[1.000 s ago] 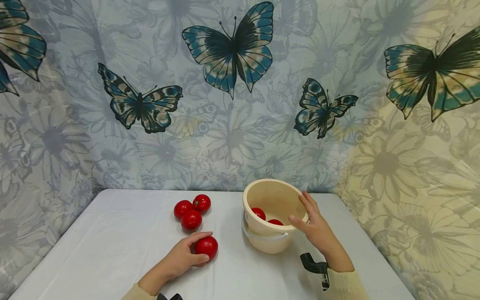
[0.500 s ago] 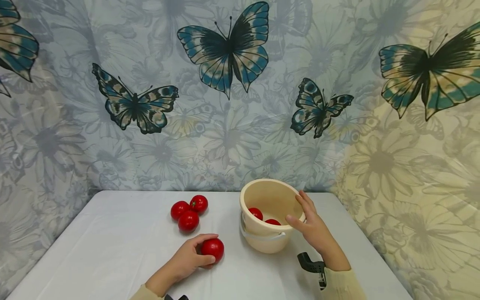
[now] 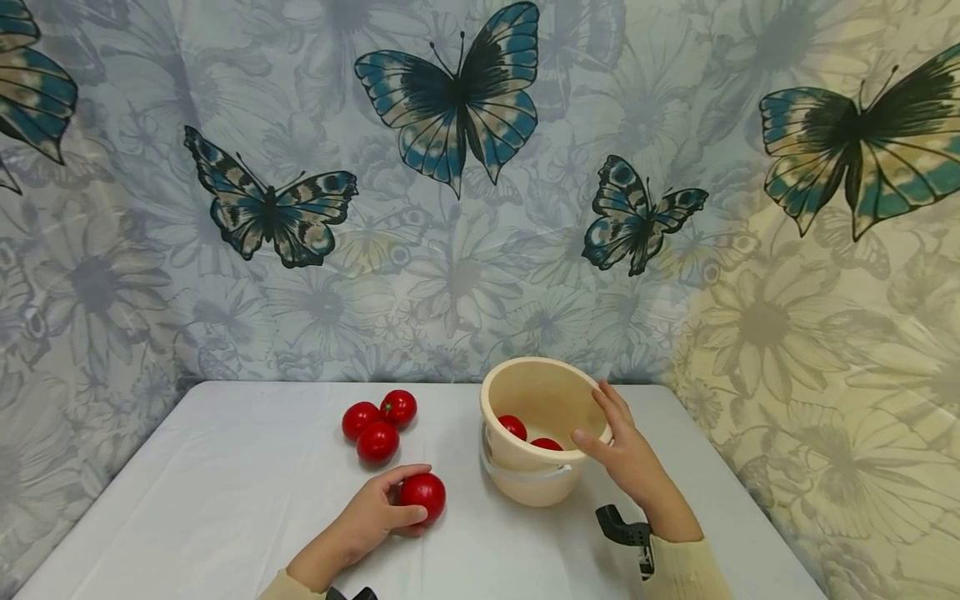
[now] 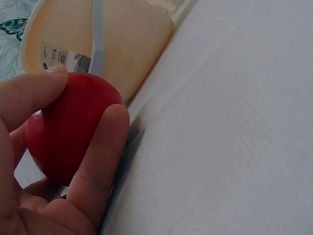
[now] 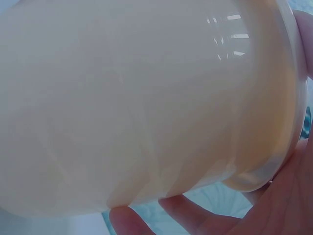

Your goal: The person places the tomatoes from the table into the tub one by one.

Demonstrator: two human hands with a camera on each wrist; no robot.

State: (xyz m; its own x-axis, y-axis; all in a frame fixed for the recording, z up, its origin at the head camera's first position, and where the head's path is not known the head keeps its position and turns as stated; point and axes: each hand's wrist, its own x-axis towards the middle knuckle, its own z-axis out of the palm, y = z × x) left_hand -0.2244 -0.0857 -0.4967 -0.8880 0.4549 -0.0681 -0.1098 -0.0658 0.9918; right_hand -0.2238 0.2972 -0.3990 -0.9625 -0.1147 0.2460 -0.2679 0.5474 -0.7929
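Observation:
My left hand [image 3: 375, 510] grips a red tomato [image 3: 424, 497] low over the white table, just left of the bucket. In the left wrist view the thumb and fingers curl round this tomato [image 4: 73, 127]. The cream plastic bucket [image 3: 536, 492] stands on the right half of the table, its pale handle [image 3: 528, 477] hanging down at the front. My right hand [image 3: 633, 458] holds the bucket's right rim. In the right wrist view its fingertips touch the bucket's outer wall [image 5: 146, 98]. Inside lie two visible tomatoes, one on the left [image 3: 513, 427] and one at the front [image 3: 547, 444].
Three more tomatoes, at the left [image 3: 361, 422], back [image 3: 398, 407] and front [image 3: 377, 442], sit grouped on the white table [image 3: 187, 500] beyond my left hand. A butterfly-patterned cloth [image 3: 465, 275] rises behind the table. A black wrist mount [image 3: 624, 527] sits below my right hand.
My left hand has moved slightly right with the tomato, towards the bucket, and then a touch back. The right hand keeps its hold on the rim. The head view has shifted a little.

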